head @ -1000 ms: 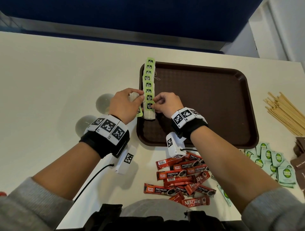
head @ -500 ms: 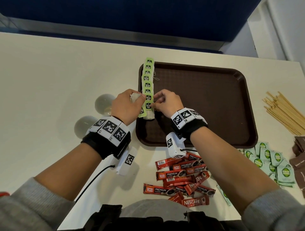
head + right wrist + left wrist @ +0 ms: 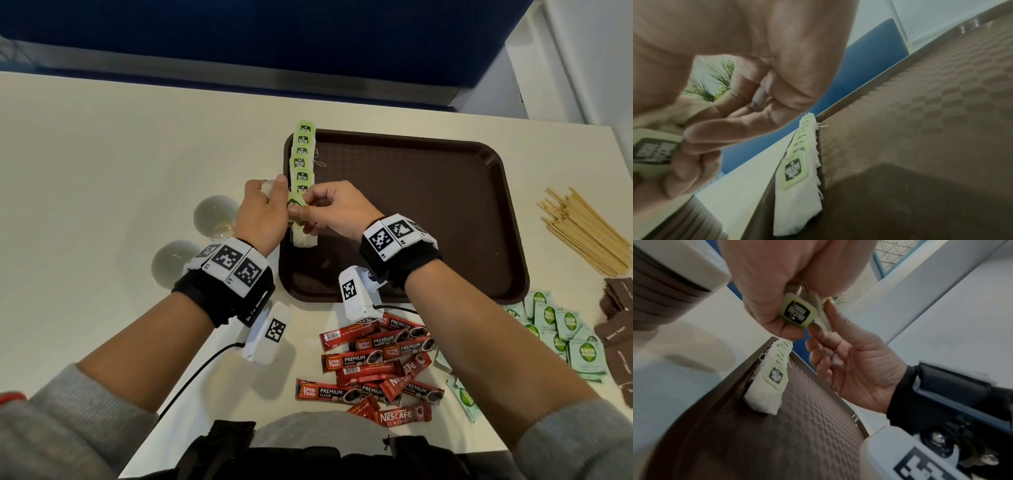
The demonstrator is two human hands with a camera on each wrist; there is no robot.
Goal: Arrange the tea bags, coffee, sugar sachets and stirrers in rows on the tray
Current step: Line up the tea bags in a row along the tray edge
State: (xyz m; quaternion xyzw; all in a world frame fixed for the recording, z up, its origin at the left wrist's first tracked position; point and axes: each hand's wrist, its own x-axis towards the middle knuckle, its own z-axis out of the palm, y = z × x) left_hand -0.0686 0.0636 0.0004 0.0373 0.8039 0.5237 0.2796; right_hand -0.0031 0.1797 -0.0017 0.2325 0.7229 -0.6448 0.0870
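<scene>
Two cups stand on the table left of the tray. To seat the next tea bag well, it should go flat at the near end of the row of tea bags along the tray's left edge — tag up, overlapping like the others. The left hand is curled round a small clutch of tea bags; the right hand pinches at that clutch's green tag, fingers bent, just above the row. The coffee sachets, sugar sachets and stirrers wait off-tray, nearer and to the right.
</scene>
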